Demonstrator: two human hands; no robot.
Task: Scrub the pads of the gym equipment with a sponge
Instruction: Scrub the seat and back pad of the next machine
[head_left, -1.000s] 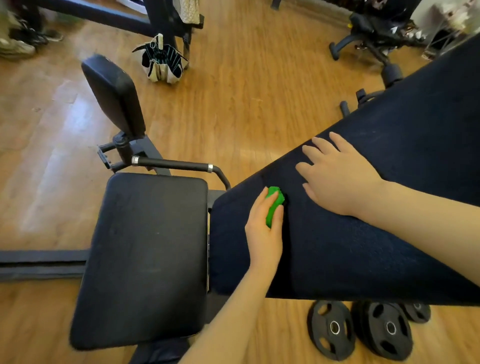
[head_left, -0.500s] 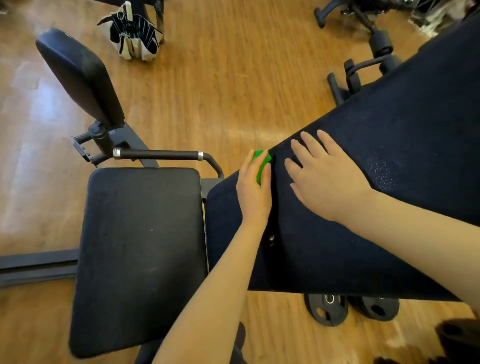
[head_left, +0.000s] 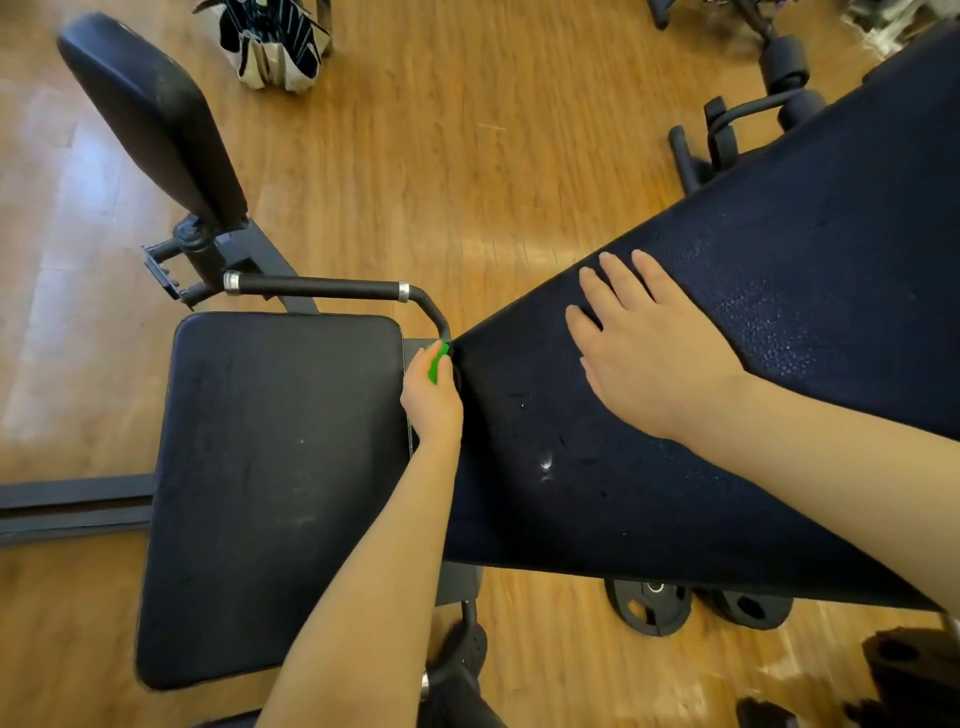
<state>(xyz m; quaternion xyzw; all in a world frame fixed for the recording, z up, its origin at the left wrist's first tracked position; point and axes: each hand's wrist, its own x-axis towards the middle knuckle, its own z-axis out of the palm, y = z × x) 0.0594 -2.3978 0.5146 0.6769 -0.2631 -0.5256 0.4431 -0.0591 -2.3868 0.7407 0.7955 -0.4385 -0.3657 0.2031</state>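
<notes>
A long dark backrest pad (head_left: 753, 364) slants across the right of the view, with wet droplets on its surface. My left hand (head_left: 432, 400) grips a green sponge (head_left: 437, 361) at the pad's lower left end, beside the gap to the black seat pad (head_left: 280, 483). Only the sponge's top shows above my fingers. My right hand (head_left: 644, 348) lies flat on the backrest pad with fingers spread, to the right of the sponge. A smaller black pad (head_left: 150, 114) stands tilted at the upper left.
A black handle bar (head_left: 317, 287) runs behind the seat pad. Weight plates (head_left: 649, 605) lie on the wooden floor under the backrest pad. A folded striped umbrella (head_left: 275, 41) lies at the top. Foam rollers (head_left: 779, 62) and frame parts stand at the upper right.
My left hand has slid the sponge across the backrest pad, first up to its far edge, then to its lower left end by the seat. My right hand stays flat on the pad.
</notes>
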